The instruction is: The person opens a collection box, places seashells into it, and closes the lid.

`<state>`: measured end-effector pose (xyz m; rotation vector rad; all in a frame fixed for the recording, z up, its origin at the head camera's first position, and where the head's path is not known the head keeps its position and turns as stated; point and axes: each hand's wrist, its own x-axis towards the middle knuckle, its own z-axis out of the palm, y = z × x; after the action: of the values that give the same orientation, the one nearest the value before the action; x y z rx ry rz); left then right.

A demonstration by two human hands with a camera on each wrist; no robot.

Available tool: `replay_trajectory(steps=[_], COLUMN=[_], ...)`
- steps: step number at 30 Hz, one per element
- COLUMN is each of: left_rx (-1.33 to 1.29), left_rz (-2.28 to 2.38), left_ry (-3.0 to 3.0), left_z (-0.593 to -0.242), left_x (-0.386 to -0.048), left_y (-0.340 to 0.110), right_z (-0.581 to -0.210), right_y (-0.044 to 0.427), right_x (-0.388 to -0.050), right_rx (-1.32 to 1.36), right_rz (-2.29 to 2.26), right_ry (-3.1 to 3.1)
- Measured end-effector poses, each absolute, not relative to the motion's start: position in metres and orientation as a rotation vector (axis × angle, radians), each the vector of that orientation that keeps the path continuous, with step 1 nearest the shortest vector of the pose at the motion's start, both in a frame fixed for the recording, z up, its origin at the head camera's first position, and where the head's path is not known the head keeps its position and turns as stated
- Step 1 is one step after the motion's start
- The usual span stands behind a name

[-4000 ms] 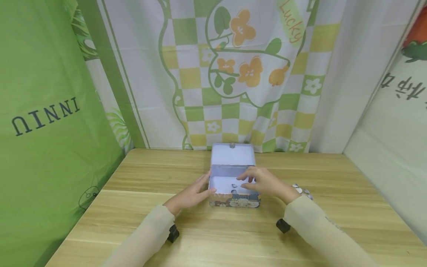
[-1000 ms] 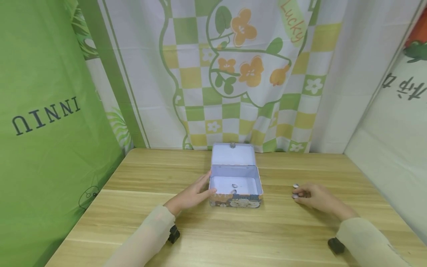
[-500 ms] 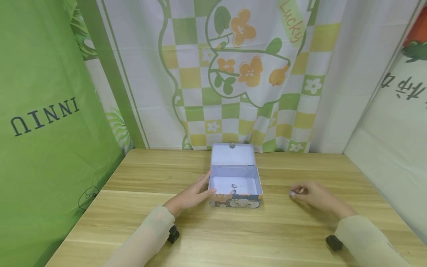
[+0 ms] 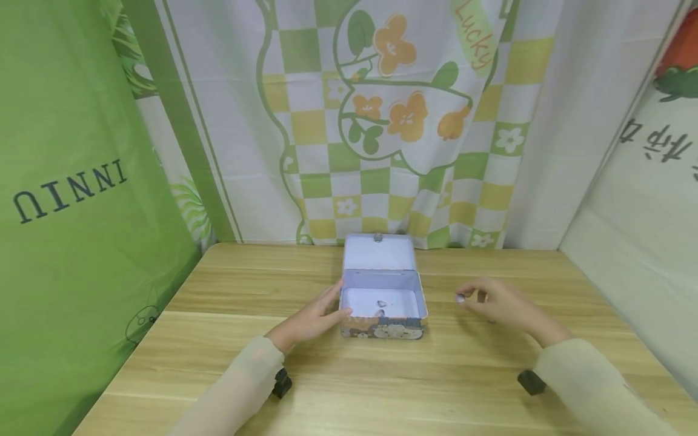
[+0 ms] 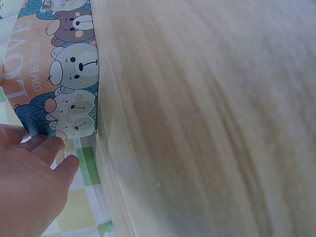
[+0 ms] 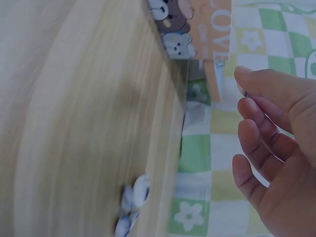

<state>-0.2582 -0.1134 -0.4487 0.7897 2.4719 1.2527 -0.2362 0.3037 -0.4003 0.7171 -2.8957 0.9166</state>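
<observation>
A small tin box point(image 4: 383, 327) stands with its lid point(image 4: 378, 252) raised at the back of the table. Cartoon bears and lettering cover its outside; the inside is pale. A couple of small shell-like pieces point(image 4: 381, 303) lie on its floor. My left hand point(image 4: 308, 318) rests against the box's left end, fingers along the side and thumb near the front corner. To the right of the box, my right hand point(image 4: 504, 309) pinches a small whitish shell-like piece point(image 4: 460, 298) between thumb and index finger, above the table. The other right fingers are loosely curled.
In the right wrist view several more shell-like pieces point(image 6: 141, 190) lie on the wooden table point(image 4: 436, 387); in the head view the right hand mostly hides them. A checked curtain point(image 4: 376, 194) hangs behind the table, with a green cloth point(image 4: 71, 242) at the left.
My right hand moved from the box out to the pieces on the right, took one, and now comes back leftward and up with it. The left hand stays at the box.
</observation>
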Motion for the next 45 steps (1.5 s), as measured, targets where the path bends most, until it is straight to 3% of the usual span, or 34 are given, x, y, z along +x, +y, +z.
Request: replay_trajectory(steps=[12,32,45], left_rx=[0.772,0.781,0.795], left_rz=[1.276,1.283,1.282], left_ry=[2.457,2.469,2.47], left_z=[-0.449,-0.449,-0.448], left_x=[-0.258,-0.258,-0.257], left_y=[-0.113,-0.113,-0.113], right_z=[-0.388,-0.401,-0.405], right_y=[0.264,0.187,0.155], right_x=[-0.246,-0.272,-0.279], right_rx=[0.81,1.121,1.153], right_rz=[0.904,0.926,0.941], right_ry=[-2.832,-2.709,-2.757])
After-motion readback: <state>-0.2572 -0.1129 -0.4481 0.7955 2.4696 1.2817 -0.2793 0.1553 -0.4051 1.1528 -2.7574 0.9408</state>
